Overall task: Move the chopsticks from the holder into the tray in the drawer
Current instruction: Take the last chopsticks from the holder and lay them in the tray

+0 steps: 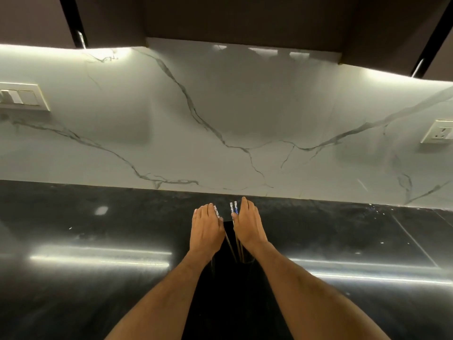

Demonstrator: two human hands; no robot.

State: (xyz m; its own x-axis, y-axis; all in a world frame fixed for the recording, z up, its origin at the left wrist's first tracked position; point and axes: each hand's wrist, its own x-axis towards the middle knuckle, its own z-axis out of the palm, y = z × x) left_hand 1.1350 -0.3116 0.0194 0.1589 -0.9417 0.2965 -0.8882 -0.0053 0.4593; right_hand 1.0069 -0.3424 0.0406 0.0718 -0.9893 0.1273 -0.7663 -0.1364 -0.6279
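Head view, looking down over a dark, glossy stone countertop [98,241] toward a white marble-patterned backsplash with grey veins [220,119]. At far left on the backsplash sits a cream rectangular switch plate [23,96]. Dark upper cabinets [245,18] span the top of the frame, with bright strip lighting along their underside.

Near the centre, two bare forearms reach forward from the near edge. The left hand [207,229] is curled, its fingers closed around slim chopsticks with a pale patterned top [216,211]; the patterned tip shows just beyond the fingertips. Between the two hands stands a dark, nearly black holder [232,251], hard to separate from the counter's dark reflection; thin brown chopstick shafts [237,246] run down into it. The right hand [247,227] is likewise closed, thumb and fingers pinching a pair of chopsticks with white-and-blue tops [234,208], whose ends rise just left of its fingertips. The two hands lie close together, nearly touching, a little short of the backsplash.

At far right on the backsplash is a cream power socket [438,133].
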